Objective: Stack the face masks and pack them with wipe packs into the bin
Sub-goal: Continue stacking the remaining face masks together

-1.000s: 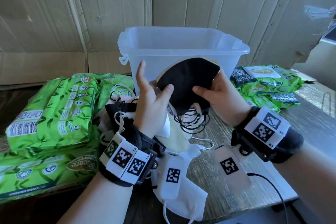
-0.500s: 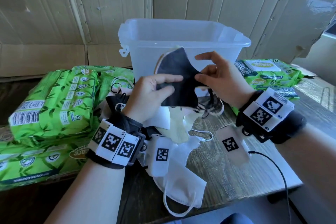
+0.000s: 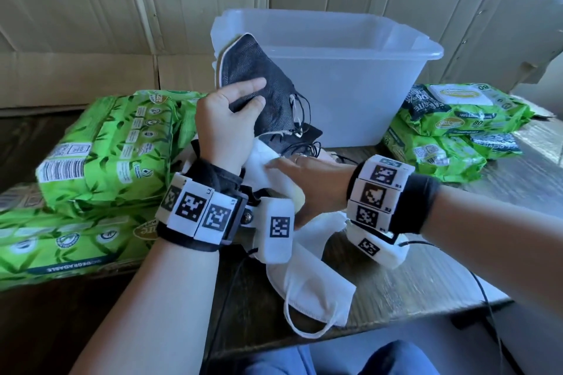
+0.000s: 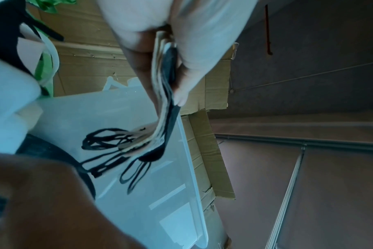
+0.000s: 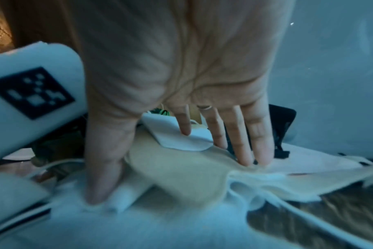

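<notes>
Stacking under way, packing not yet begun

The left hand (image 3: 227,119) is pinching a thin stack of masks (image 3: 262,91), black outermost, between thumb and fingers, their ear loops dangling below the grip. The right hand (image 3: 304,173) is reaching with fingers spread flat onto the loose masks (image 5: 181,168) just under the left wrist, touching a white and a beige one without yet gripping either. Behind the held stack, the bin (image 3: 380,91) is standing with nothing visible inside. The wipe packs (image 3: 112,149) are lying outside it, one pile left of the grip, another (image 3: 451,131) well to its right. Judging from this, several masks are waiting to join the stack, and all packing is remaining.
</notes>
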Demonstrator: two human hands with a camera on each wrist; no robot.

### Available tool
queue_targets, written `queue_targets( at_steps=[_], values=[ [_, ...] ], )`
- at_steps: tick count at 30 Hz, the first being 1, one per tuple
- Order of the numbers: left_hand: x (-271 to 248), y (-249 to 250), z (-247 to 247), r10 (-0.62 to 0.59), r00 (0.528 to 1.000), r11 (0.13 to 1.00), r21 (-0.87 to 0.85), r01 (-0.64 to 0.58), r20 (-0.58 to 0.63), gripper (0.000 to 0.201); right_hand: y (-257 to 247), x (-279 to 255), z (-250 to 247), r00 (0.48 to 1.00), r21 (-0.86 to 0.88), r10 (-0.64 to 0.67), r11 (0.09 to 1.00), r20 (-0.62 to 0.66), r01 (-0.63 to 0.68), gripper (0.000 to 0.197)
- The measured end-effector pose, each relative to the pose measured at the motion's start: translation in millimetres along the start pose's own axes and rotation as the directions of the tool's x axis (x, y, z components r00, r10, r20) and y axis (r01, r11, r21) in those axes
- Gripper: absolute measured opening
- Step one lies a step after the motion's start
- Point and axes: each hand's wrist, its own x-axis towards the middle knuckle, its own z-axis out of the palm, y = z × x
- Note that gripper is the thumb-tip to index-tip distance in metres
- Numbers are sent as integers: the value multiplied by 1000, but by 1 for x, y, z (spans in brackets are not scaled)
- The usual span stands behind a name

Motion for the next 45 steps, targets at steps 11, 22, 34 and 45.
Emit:
queue_targets(
  at_steps=[11,22,34,45],
  values=[
    [3,-6,-2,44,999,998,47,-43,-12,30,35,-39,-51,900,273,166,960,-404,-54,11],
    [-8,0,7,76,994,997,16,-78,74,21,68,-92,-79,395,529,618,786,-679,-320,42],
    [-28,2,20,182,935,971,93,-219,304,23,28,-51,-65,550,525,580,805,-601,-276,42],
    [-28,2,23,436,877,840,257,-478,203,21,63,-61,-66,599,544,702,697,-386,-467,34]
  ],
)
